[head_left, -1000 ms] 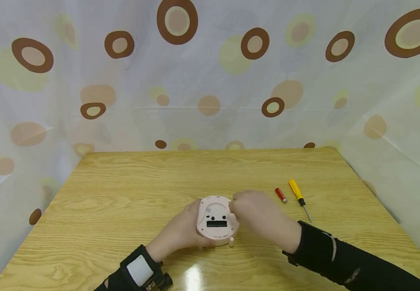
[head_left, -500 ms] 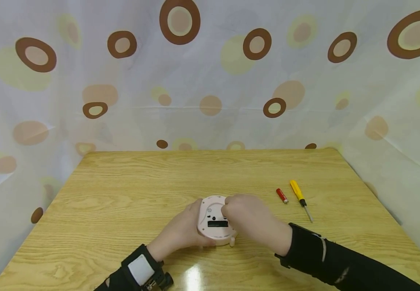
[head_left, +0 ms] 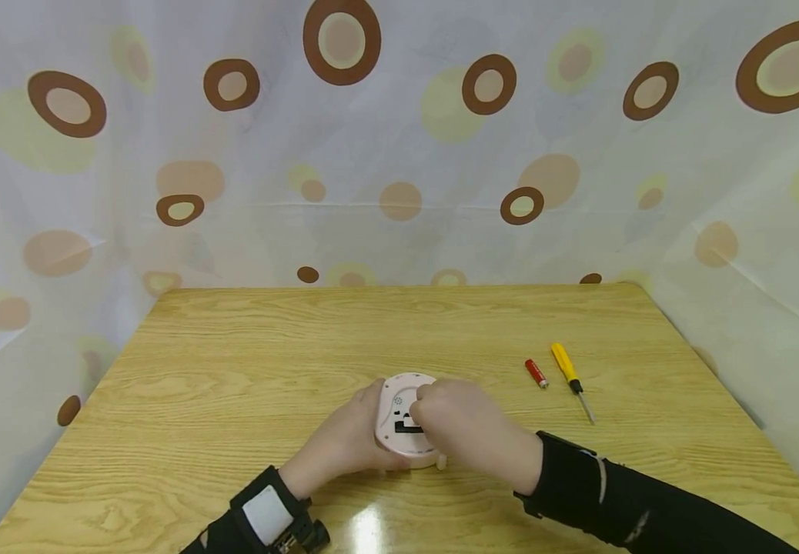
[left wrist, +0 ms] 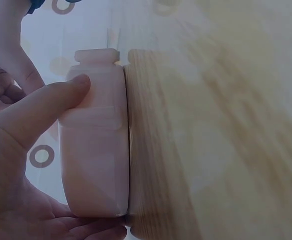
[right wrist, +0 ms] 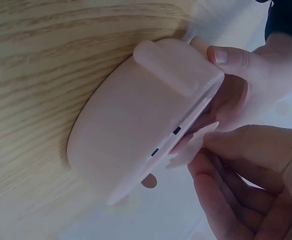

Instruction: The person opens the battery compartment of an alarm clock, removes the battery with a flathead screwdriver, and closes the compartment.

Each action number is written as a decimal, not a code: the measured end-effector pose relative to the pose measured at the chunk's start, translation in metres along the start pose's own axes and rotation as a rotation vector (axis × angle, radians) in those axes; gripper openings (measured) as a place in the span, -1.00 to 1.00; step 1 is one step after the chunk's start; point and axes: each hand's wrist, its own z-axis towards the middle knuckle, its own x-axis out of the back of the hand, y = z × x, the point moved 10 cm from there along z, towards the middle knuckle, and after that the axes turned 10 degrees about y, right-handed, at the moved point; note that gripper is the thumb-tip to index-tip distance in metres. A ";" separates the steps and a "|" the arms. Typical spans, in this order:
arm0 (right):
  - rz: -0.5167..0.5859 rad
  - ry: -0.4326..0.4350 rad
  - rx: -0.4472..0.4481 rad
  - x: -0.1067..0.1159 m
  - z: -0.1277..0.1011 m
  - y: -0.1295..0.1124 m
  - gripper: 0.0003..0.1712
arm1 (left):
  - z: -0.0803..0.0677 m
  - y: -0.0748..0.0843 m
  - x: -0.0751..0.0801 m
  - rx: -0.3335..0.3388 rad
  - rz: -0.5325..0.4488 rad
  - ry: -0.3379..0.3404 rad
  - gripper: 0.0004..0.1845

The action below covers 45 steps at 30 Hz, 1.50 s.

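A pale pink alarm clock [head_left: 402, 383] lies face down on the table, its back with a dark battery slot [head_left: 402, 428] upward. My left hand [head_left: 347, 433] grips its left side; in the left wrist view the thumb presses the clock's side wall [left wrist: 93, 165]. Between thumb and fingertips my right hand [head_left: 472, 427] pinches a thin pink battery cover [right wrist: 191, 150]. The cover stands tilted over the clock's back, near the slot, partly hiding it. Whether it touches the clock I cannot tell. The right fingers hide the right part of the back.
To the right of the clock lies a red battery [head_left: 536, 373]. Beyond it is a screwdriver [head_left: 567, 368] with a yellow handle, its tip toward the front. A patterned cloth [head_left: 399, 138] hangs behind the wooden table [head_left: 268, 346].
My right hand has moved left and slightly toward the front, bringing the battery cover from the clock's right edge to over the slot. The left hand keeps its grip; the clock stays put.
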 end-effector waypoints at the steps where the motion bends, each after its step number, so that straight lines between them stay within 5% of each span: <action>1: 0.002 -0.013 -0.004 -0.001 0.000 0.000 -0.79 | 0.000 0.000 0.000 -0.002 0.003 0.002 0.24; 45: 0.038 0.022 0.010 -0.024 0.006 -0.005 -0.73 | 0.000 -0.004 -0.001 -0.002 0.021 0.000 0.35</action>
